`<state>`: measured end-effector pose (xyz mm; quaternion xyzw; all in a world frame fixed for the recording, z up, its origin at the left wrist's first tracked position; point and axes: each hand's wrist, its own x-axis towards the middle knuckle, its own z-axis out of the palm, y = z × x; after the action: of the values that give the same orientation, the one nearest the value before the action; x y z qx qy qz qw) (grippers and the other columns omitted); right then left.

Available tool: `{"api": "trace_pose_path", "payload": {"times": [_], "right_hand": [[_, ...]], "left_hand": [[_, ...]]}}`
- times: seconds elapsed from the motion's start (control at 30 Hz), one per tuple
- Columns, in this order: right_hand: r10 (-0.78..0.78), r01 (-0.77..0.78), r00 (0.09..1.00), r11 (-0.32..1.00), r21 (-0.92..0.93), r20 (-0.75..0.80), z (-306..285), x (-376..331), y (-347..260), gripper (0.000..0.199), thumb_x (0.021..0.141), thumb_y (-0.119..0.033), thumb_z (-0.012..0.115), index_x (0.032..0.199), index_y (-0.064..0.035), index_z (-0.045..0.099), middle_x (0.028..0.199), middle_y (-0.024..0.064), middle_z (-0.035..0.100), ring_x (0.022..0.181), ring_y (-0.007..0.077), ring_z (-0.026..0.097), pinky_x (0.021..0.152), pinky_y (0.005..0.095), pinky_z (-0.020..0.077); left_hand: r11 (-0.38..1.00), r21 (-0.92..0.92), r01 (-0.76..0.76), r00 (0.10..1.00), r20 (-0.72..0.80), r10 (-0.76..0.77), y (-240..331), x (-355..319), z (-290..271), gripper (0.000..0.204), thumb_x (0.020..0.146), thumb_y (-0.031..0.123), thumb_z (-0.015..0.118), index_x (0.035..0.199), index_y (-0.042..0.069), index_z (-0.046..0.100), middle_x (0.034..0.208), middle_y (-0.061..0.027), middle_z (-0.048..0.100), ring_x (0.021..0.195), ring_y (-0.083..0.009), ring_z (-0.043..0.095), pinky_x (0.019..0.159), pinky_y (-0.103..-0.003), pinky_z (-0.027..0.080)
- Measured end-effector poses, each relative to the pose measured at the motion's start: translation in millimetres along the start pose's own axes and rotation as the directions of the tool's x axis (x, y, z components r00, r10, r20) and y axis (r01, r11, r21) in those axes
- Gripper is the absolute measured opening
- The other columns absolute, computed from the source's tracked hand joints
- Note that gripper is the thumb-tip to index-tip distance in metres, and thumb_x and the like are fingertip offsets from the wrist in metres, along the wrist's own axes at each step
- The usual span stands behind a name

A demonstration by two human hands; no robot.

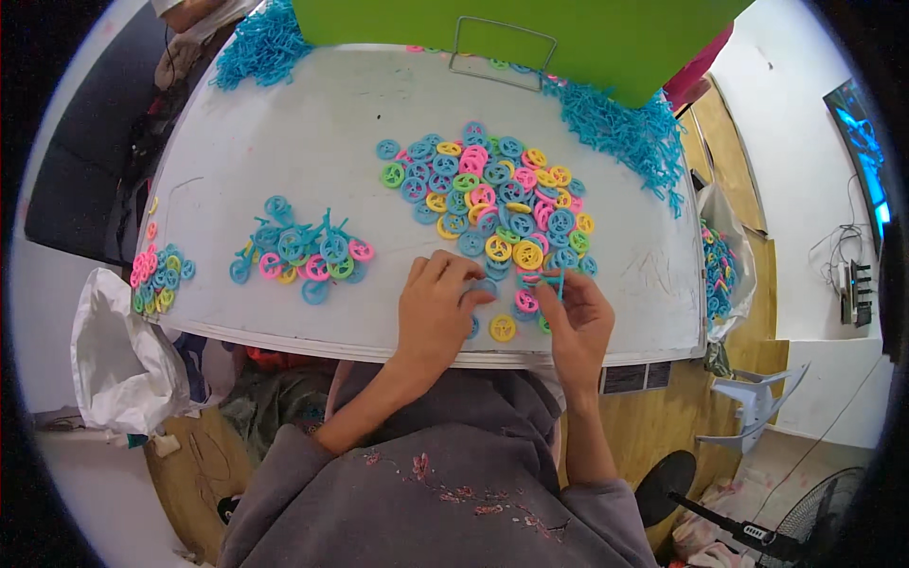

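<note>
My left hand (436,308) is closed at the near edge of a loose pile of small plastic wheels (473,180) in blue, pink, yellow and green. Its thumb and forefinger pinch a blue wheel (483,290). To its right, my right hand (579,327) grips a thin teal stick (561,282) between thumb and fingers; small coloured pieces show beside the fingertips, too small to tell apart. Between the hands a yellow wheel (502,328) lies flat on the white table (379,312). Left of my hands is a smaller heap of wheels with teal sticks attached (308,251).
Teal stick piles lie at the far left (260,47) and far right (620,128), beside a green box (521,38) with a wire frame (502,57). More wheels (161,275) sit at the left edge. A white sack (128,355) hangs there; another bag (729,256) stands right.
</note>
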<state>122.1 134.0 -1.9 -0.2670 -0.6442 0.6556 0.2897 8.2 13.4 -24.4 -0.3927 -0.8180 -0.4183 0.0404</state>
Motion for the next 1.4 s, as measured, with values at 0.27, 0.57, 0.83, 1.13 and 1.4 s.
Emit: {"api": "trace_pose_path", "payload": {"times": [0.27, 0.57, 0.83, 1.13, 1.4], "right_hand": [[-0.059, 0.07, 0.991, 0.993, -0.091, 0.122, 3, -5, 4, 0.021, 0.084, 0.004, 0.063, 0.104, 0.0037, 0.059, 0.097, 0.0088, 0.064, 0.09, 0.0122, 0.06, 0.08, 0.0247, 0.0461], [-0.062, 0.101, 0.986, 0.96, -0.262, 0.155, 8, -7, 5, 0.02, 0.082, 0.005, 0.065, 0.102, 0.0032, 0.06, 0.095, 0.0068, 0.064, 0.09, 0.0103, 0.059, 0.078, 0.0234, 0.0457], [0.052, -0.05, 0.991, 0.999, -0.019, 0.12, 12, -4, 5, 0.023, 0.084, 0.001, 0.065, 0.106, 0.0021, 0.056, 0.096, 0.0086, 0.067, 0.087, 0.0101, 0.061, 0.071, 0.0223, 0.0479], [-0.123, 0.178, 0.978, 0.915, -0.361, 0.168, 12, 0, 2, 0.025, 0.083, 0.001, 0.065, 0.108, 0.0018, 0.061, 0.09, 0.0089, 0.069, 0.079, 0.0136, 0.066, 0.069, 0.0238, 0.0505], [-0.259, 0.285, 0.958, 0.821, -0.495, 0.122, 10, 4, 2, 0.015, 0.08, -0.003, 0.068, 0.095, 0.0011, 0.068, 0.081, 0.0106, 0.07, 0.069, 0.013, 0.066, 0.061, 0.0252, 0.0502]], "left_hand": [[0.512, -0.728, 0.456, 0.886, 0.316, -0.339, 10, 5, -20, 0.014, 0.086, 0.004, 0.061, 0.099, -0.001, 0.057, 0.08, -0.0039, 0.06, 0.07, -0.0089, 0.056, 0.063, -0.023, 0.046], [0.357, -0.77, 0.529, 0.843, 0.431, -0.32, 6, 6, -11, 0.008, 0.089, -0.002, 0.053, 0.097, -0.002, 0.051, 0.089, -0.0076, 0.061, 0.081, -0.0128, 0.06, 0.074, -0.031, 0.054], [0.6, -0.702, 0.383, 0.921, 0.243, -0.304, 15, 4, -10, 0.01, 0.085, -0.007, 0.056, 0.094, -0.003, 0.054, 0.087, -0.0082, 0.063, 0.082, -0.0142, 0.062, 0.073, -0.028, 0.052], [0.791, -0.573, 0.215, 0.973, 0.059, -0.221, 18, 3, -10, 0.02, 0.085, -0.005, 0.057, 0.102, 0.0, 0.066, 0.089, -0.0097, 0.065, 0.081, -0.0155, 0.065, 0.071, -0.026, 0.053], [0.502, -0.757, 0.418, 0.9, 0.271, -0.341, 20, 5, -11, 0.02, 0.091, 0.002, 0.054, 0.107, -0.004, 0.064, 0.093, -0.0105, 0.066, 0.084, -0.0155, 0.065, 0.075, -0.027, 0.054]]}}
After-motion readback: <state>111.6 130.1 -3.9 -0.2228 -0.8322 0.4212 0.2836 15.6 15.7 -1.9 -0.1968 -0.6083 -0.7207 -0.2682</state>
